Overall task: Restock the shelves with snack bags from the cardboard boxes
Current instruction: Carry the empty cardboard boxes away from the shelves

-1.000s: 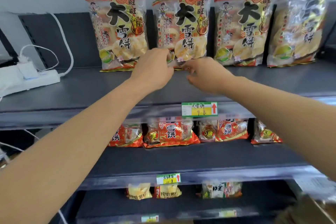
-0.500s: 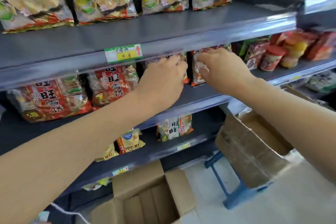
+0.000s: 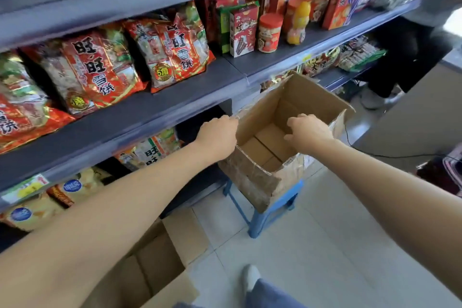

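Neither grip holds a bag: left grip (image 3: 217, 132) curls at the left rim of the cardboard box (image 3: 250, 177), pinching or touching I cannot tell, right grip (image 3: 308, 131) hangs loosely curled over its bare bottom; snack bags (image 3: 100, 70) fill the shelf (image 3: 155, 112), so restocking looks nearly done.

Both arms reach forward and down, left hand (image 3: 218, 136) curled, right hand (image 3: 308, 132) loosely curled.

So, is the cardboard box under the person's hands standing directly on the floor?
No, the box rests on a blue stool that holds it above the tiled floor.
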Demonstrator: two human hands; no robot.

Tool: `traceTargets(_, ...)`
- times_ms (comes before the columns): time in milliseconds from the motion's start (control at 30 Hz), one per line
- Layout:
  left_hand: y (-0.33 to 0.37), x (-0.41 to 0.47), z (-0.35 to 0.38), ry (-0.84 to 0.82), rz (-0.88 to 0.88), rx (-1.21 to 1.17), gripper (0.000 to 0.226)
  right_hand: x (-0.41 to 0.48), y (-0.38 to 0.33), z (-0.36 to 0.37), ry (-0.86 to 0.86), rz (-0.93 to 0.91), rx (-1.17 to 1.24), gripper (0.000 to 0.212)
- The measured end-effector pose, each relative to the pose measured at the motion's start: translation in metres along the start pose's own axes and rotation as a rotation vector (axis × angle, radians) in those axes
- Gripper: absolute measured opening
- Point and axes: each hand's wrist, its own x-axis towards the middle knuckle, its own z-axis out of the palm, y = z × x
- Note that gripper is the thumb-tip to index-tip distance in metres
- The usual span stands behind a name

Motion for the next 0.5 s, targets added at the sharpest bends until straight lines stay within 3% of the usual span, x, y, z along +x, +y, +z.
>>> traceTargets(233,0.035,0.053,0.067,-0.175,-0.148,-0.015,0.023,0.02,0.031,0.067,-0.159,0.369,0.358,0.046)
traceTargets(367,0.034,0.07,0.1,-0.254,-0.332,0.011,0.047,0.036,0.027,0.095,-0.168,0.522,0.546,0.075)
traceTargets(433,0.031,0.075,0.112,-0.242,-0.366,-0.015,0.048,0.044,0.023,0.109,-0.173,0.572,0.605,0.091)
traceTargets(500,0.027,0.08,0.119,-0.231,-0.369,-0.032,0.05,0.052,0.016,0.116,-0.165,0.662,0.698,0.093)
